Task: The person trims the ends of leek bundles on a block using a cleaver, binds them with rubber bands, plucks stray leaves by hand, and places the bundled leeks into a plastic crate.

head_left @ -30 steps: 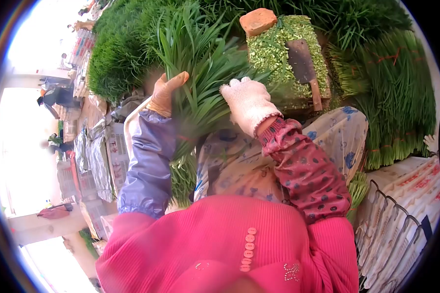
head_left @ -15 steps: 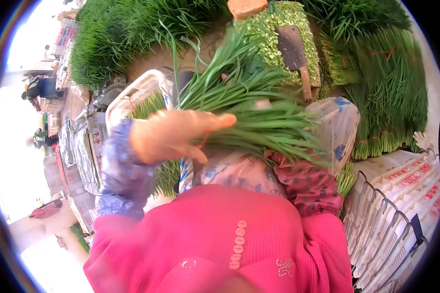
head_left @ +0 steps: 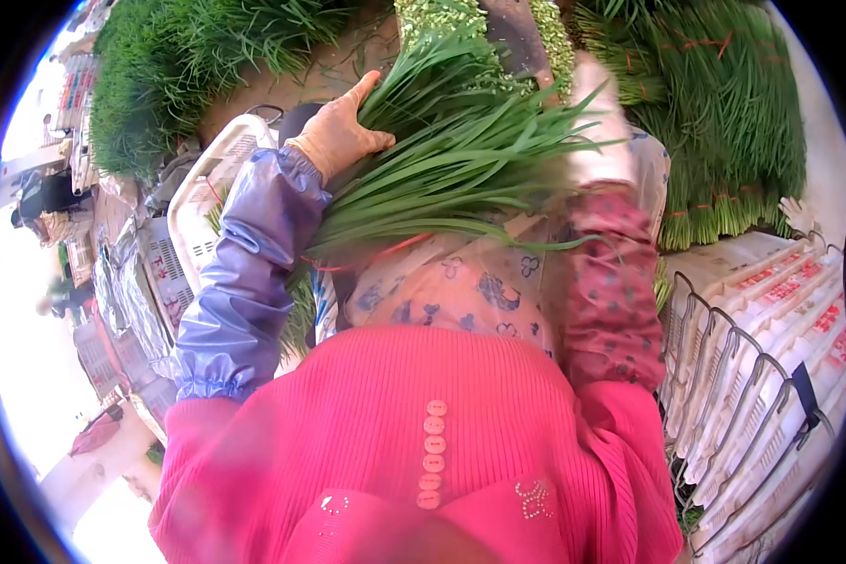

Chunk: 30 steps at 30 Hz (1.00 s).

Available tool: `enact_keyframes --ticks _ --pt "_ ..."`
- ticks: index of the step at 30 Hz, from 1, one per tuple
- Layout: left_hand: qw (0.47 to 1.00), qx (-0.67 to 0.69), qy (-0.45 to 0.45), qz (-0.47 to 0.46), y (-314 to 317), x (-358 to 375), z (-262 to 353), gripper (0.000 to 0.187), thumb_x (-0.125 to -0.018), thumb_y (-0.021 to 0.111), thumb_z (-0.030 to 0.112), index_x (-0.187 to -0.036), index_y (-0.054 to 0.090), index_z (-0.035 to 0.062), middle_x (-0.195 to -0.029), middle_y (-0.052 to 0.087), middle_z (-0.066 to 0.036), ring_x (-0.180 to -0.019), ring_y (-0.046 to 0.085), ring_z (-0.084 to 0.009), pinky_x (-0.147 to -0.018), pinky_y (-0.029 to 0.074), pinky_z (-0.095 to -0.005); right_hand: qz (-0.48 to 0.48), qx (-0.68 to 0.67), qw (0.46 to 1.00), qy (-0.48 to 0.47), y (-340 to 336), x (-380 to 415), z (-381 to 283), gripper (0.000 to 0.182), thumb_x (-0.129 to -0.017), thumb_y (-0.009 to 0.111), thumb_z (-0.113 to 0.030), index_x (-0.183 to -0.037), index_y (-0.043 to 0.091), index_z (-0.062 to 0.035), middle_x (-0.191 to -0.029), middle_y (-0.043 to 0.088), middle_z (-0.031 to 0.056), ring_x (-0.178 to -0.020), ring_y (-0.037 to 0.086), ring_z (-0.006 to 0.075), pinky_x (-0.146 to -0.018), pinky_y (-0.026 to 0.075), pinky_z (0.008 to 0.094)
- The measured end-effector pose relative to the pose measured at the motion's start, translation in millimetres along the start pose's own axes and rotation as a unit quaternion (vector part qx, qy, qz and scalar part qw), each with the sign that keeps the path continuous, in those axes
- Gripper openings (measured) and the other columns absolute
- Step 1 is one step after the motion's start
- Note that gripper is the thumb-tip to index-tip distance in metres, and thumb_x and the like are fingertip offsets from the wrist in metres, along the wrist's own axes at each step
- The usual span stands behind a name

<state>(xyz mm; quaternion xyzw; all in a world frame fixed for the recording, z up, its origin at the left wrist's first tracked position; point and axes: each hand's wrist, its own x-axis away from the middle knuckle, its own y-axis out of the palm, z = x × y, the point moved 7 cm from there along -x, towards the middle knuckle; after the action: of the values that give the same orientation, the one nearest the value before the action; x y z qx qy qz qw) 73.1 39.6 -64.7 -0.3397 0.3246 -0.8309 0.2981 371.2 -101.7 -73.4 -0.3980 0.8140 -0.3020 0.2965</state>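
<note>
Loose garlic chives [head_left: 461, 160] lie in a long green bunch across my lap, leaf tips to the right. My left hand [head_left: 338, 132], in an orange glove, grips the bunch's left side, its thumb and forefinger around some leaves. At the right, my right hand [head_left: 600, 132] in a white glove is smeared by motion, so its fingers cannot be read. It is close to the leaf tips and to the handle of a cleaver [head_left: 517, 38], which rests on a board strewn with chopped green bits [head_left: 442, 17]. An orange-red band [head_left: 395, 252] lies below the bunch.
Piles of greens [head_left: 188, 75] stand at the back left. Tied chive bundles [head_left: 724, 122] are stacked at the right. A white basket [head_left: 193, 202] is by my left arm, and white crates [head_left: 761, 310] with a wire rack [head_left: 733, 329] are at the lower right.
My left hand has moved up and right from over the bunch onto its left side. My right hand has come out from beneath the leaves and moved up beside the cleaver. The view has shifted.
</note>
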Motion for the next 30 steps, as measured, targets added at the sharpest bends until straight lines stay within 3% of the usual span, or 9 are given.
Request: enact_keyframes --ticks 3,5,7,10,14,17,25,28,30 --pt "0.994 0.099 0.038 0.009 -0.1 -7.3 -13.8 0.094 -0.075 0.086 0.029 -0.151 0.038 0.0008 -0.129 0.065 -0.02 -0.12 0.061 -0.0257 -0.104 0.044 -0.0318 0.033 0.111 0.977 0.18 -73.2 -8.8 -10.4 0.052 -0.09 0.069 -0.021 -0.136 0.05 -0.004 -0.13 0.06 0.0187 -0.109 0.065 0.0349 -0.094 0.053 0.0405" --pt "0.986 0.167 0.017 0.0 -5.4 0.0 -2.2 0.087 -0.076 0.086 0.028 -0.146 0.044 -0.0019 -0.124 0.068 -0.016 -0.114 0.063 -0.0212 -0.101 0.046 -0.0307 -0.066 -0.017 0.993 0.101 -82.5 -4.1 -72.0 0.056 -0.087 0.075 -0.019 -0.138 0.053 -0.0084 -0.135 0.059 0.0184 -0.119 0.061 0.0302 -0.101 0.049 0.0369" --pt "0.965 0.259 -0.046 0.003 -7.8 1.7 -10.7 0.081 -0.077 0.087 0.025 -0.142 0.048 -0.0044 -0.119 0.069 -0.013 -0.108 0.065 -0.0175 -0.097 0.048 -0.0287 -0.128 -0.105 0.973 -0.161 -55.0 25.8 -131.1 0.06 -0.085 0.074 -0.025 -0.136 0.051 -0.0046 -0.129 0.061 0.0177 -0.108 0.065 0.0346 -0.095 0.053 0.041" --pt "0.914 0.395 -0.083 0.036 -20.5 15.3 -9.4 0.059 -0.08 0.083 0.013 -0.131 0.058 -0.0038 -0.107 0.071 -0.011 -0.092 0.069 -0.016 -0.083 0.055 -0.0288 -0.181 0.032 0.933 -0.308 13.8 89.5 -164.3 0.054 -0.081 0.074 -0.02 -0.13 0.055 -0.0071 -0.128 0.061 0.0177 -0.111 0.063 0.0287 -0.086 0.054 0.0412" --pt "0.845 0.516 -0.112 0.089 -33.5 23.1 -47.8 0.039 -0.084 0.077 0.005 -0.12 0.064 0.0 -0.101 0.072 -0.01 -0.083 0.071 -0.0177 -0.074 0.06 -0.0323 -0.536 -0.007 0.837 -0.113 54.4 123.7 -143.8 0.051 -0.078 0.072 -0.016 -0.123 0.052 -0.0046 -0.116 0.061 0.0171 -0.106 0.06 0.0362 -0.085 0.052 0.0454" --pt "0.811 0.569 -0.107 0.08 -36.7 32.3 -43.7 0.033 -0.086 0.076 0.004 -0.117 0.065 0.0012 -0.101 0.072 -0.01 -0.083 0.071 -0.0196 -0.075 0.06 -0.0339 -0.388 -0.022 0.896 -0.215 42.5 118.1 -147.9 0.055 -0.077 0.073 -0.019 -0.126 0.052 -0.0053 -0.117 0.061 0.0149 -0.107 0.06 0.0346 -0.085 0.052 0.0447" --pt "0.773 0.628 -0.052 0.079 -33.6 21.1 -54.6 0.039 -0.088 0.074 0.007 -0.123 0.059 -0.0025 -0.105 0.071 -0.011 -0.085 0.071 -0.0189 -0.076 0.06 -0.0329 -0.265 0.131 0.922 -0.25 -0.5 82.2 -169.6 0.064 -0.079 0.075 -0.044 -0.131 0.056 -0.0104 -0.131 0.057 0.0075 -0.123 0.051 0.026 -0.092 0.044 0.045" --pt "0.764 0.643 -0.033 0.045 -29.4 27.7 -41.0 0.044 -0.086 0.075 0.006 -0.125 0.058 -0.0046 -0.104 0.071 -0.012 -0.085 0.071 -0.0188 -0.077 0.06 -0.0326 -0.155 0.164 0.938 -0.264 -23.4 66.0 -178.5 0.058 -0.08 0.076 -0.037 -0.129 0.058 -0.011 -0.13 0.058 0.005 -0.123 0.051 0.0236 -0.091 0.044 0.0442" --pt "0.787 0.603 -0.056 0.119 -30.3 29.7 -37.9 0.048 -0.083 0.078 0.005 -0.126 0.057 -0.005 -0.104 0.071 -0.012 -0.086 0.071 -0.0186 -0.079 0.06 -0.0331 -0.122 0.098 0.95 -0.27 -30.8 60.8 -190.3 0.04 -0.083 0.074 -0.029 -0.116 0.062 -0.0114 -0.113 0.066 0.0052 -0.106 0.062 0.0239 -0.084 0.049 0.0401"
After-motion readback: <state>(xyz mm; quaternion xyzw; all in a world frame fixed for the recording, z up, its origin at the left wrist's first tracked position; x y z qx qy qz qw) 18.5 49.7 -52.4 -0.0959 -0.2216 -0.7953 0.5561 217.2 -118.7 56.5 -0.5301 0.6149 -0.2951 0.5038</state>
